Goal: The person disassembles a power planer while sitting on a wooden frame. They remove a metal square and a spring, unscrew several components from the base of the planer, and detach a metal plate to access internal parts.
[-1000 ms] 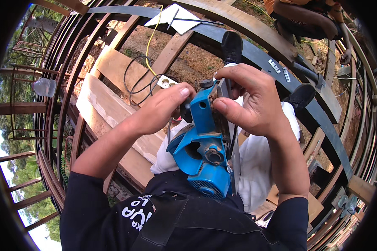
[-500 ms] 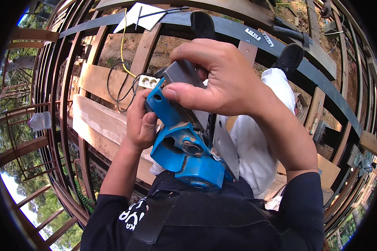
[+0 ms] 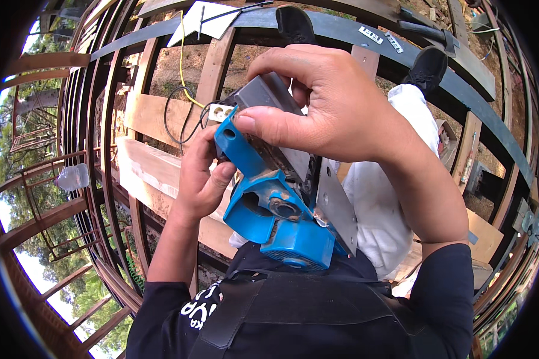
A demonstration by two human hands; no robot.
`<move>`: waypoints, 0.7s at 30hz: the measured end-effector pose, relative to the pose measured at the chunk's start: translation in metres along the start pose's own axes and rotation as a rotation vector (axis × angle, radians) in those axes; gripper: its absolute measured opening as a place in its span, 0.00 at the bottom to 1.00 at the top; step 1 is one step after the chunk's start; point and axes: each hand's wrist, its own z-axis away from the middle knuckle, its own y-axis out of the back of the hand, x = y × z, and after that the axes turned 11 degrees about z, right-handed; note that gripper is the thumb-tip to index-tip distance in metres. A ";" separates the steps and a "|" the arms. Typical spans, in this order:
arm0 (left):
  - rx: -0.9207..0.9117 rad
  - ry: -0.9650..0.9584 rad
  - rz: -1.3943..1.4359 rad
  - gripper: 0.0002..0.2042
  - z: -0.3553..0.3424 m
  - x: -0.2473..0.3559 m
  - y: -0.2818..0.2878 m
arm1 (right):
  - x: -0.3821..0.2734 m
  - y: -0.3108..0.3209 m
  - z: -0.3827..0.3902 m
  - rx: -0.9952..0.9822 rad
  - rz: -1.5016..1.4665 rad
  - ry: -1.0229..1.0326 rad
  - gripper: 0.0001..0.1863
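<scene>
A blue electric hand planer [image 3: 254, 158] rests in my lap, tilted on its side, with its flat metal sole plate [image 3: 335, 206] facing right. My right hand [image 3: 326, 99] is closed over its far end, the thumb pressed on the blue housing and the fingers bent around the dark metal block [image 3: 268, 93] there. On the other side, my left hand [image 3: 200, 179] holds the planer from its left, thumb up beside the housing. The left fingertips are mostly hidden behind the tool. Dust and dirt coat the round opening in the planer's body.
A white socket strip [image 3: 220, 112] with a black cable and a yellow cord [image 3: 182, 66] lies just beyond the planer. Wooden planks [image 3: 153, 170] and a long grey beam [image 3: 341, 45] surround me. A hammer-like tool [image 3: 425, 31] lies at the far right; a plastic bottle [image 3: 73, 178] stands left.
The view has shifted slightly, so everything sits a little further right. Both hands keep their hold on the planer, with hardly any movement between them.
</scene>
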 end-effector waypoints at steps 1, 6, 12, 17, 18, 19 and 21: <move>0.007 -0.017 -0.035 0.31 0.000 -0.003 -0.001 | 0.002 0.000 0.001 0.004 -0.003 0.025 0.28; 0.064 -0.037 0.137 0.30 -0.006 -0.004 -0.015 | 0.002 0.001 0.002 0.016 -0.042 0.052 0.24; -0.085 0.538 0.491 0.28 -0.014 0.002 0.014 | 0.003 -0.004 0.000 0.053 0.002 0.059 0.23; -0.013 0.379 0.301 0.29 -0.016 0.008 -0.002 | 0.005 0.000 0.000 0.010 -0.003 0.024 0.25; -0.042 0.076 0.025 0.30 -0.015 -0.001 0.005 | 0.005 0.002 0.000 -0.033 -0.002 -0.004 0.26; -0.071 -0.073 -0.108 0.31 -0.012 -0.007 0.006 | 0.002 0.004 -0.001 -0.029 0.000 -0.015 0.26; -0.011 -0.210 -0.196 0.33 -0.013 -0.011 -0.003 | -0.003 0.007 -0.003 -0.052 -0.022 -0.055 0.30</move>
